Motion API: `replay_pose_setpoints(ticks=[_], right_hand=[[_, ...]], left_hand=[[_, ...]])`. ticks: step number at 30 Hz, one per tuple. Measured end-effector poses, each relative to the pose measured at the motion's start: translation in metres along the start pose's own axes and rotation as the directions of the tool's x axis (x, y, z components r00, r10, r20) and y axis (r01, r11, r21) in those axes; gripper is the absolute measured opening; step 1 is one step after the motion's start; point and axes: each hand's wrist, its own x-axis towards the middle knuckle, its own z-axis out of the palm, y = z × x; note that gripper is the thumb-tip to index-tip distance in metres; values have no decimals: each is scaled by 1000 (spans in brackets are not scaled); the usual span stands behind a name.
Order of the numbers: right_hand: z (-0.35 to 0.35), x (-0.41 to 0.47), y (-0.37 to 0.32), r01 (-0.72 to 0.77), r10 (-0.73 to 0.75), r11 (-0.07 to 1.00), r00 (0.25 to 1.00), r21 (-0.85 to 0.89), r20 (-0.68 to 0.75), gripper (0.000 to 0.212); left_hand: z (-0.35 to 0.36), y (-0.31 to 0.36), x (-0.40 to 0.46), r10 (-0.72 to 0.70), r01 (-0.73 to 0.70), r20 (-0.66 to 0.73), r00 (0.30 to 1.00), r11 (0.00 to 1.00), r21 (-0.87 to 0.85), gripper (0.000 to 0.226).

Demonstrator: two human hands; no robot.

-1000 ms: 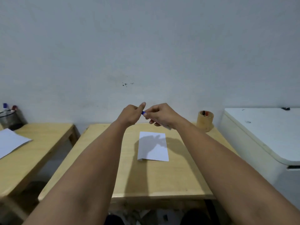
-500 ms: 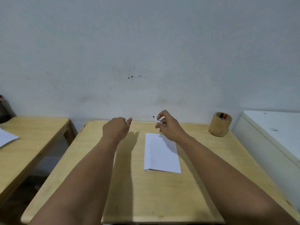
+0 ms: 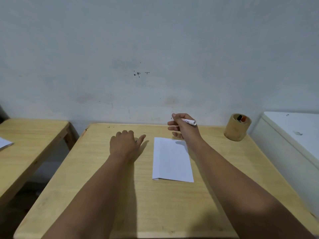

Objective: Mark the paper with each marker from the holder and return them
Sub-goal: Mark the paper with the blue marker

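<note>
A folded white paper (image 3: 172,159) lies on the wooden table (image 3: 172,204). My right hand (image 3: 183,128) hovers just past the paper's far edge, holding an uncapped white marker (image 3: 189,121) with its dark tip pointing left. My left hand (image 3: 125,144) rests on the table left of the paper, fingers curled around a small blue cap that barely shows. A round wooden holder (image 3: 237,127) at the table's far right corner contains a black marker and a red marker.
A white cabinet (image 3: 293,135) stands right of the table, close to the holder. A second wooden table (image 3: 31,135) with a sheet of paper at its edge sits to the left, across a gap. A grey wall runs behind.
The hands pulled apart after uncapping the marker. My left hand dropped to the table with the cap; my right hand carried the marker toward the paper's far edge. The view tilted down.
</note>
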Motion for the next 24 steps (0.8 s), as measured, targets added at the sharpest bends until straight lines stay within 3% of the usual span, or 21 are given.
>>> replay_pose_setpoints(ticks=[4,6,10,12,14,16,24], right_hand=[[-1,-16,12,172,-175,946,985,-273,17,15],[-1,-25,17,233,-232,889,971,-394,51,16],[-5,-40,34,329,-315,721,940,-610,135,19],[-3,-49,40,306,-290,749,949,-588,124,18],[3,-56,39,184,-184,892,982,-413,41,21],[10,-56,34,56,-72,964,996,-259,-51,23],[31,-20,45,-10,-20,974,991,-224,-131,23]], left_hand=[[-7,5,-10,212,-240,-162,964,954,-180,35],[-11,12,-25,366,-391,-145,919,890,-236,25],[-13,18,-59,546,-533,-27,837,805,-260,35],[-7,17,-72,568,-542,13,823,792,-279,32],[1,17,-82,526,-491,7,851,800,-344,33],[9,17,-88,482,-437,34,876,821,-367,46],[14,15,-85,454,-389,96,886,839,-380,62]])
